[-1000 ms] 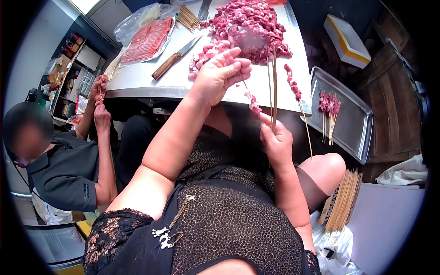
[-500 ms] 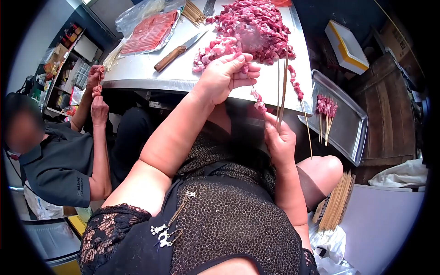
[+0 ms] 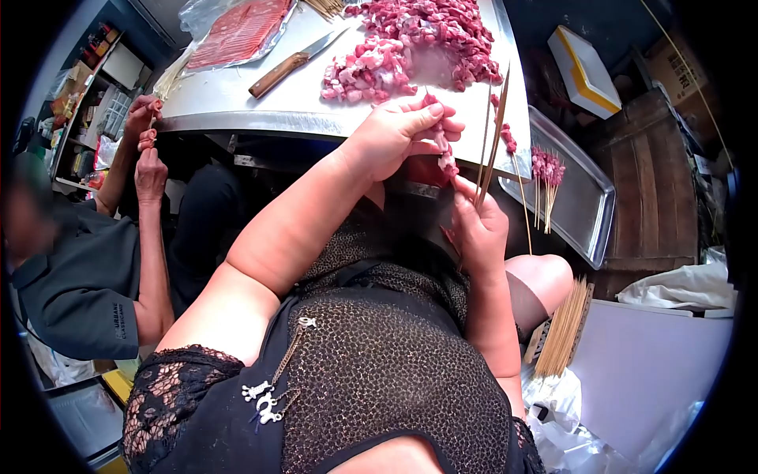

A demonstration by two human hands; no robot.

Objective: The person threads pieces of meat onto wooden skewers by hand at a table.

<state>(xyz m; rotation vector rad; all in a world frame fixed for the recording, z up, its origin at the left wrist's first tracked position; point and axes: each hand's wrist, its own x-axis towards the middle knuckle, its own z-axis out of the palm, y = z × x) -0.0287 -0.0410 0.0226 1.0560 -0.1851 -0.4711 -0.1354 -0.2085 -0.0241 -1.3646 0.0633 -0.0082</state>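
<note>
Grip clamped on both sides — left hand (image 3: 401,133) pinching skewered meat (image 3: 448,163), right hand (image 3: 480,227) holding skewers (image 3: 496,142).

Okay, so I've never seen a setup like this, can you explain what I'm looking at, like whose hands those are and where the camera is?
There is no machine here: a person works with two bare hands. The camera is worn on that person's head, looking forward and down.

The left hand pinches the threaded meat near a skewer's tip. The right hand grips that skewer lower down, along with some bare skewers.

On the metal-edged table lie a pile of cut meat and a wooden-handled knife. A loaded skewer sticks out past the edge. Beside the table, a metal tray holds more.

The other person, at left, is a co-worker.
</note>
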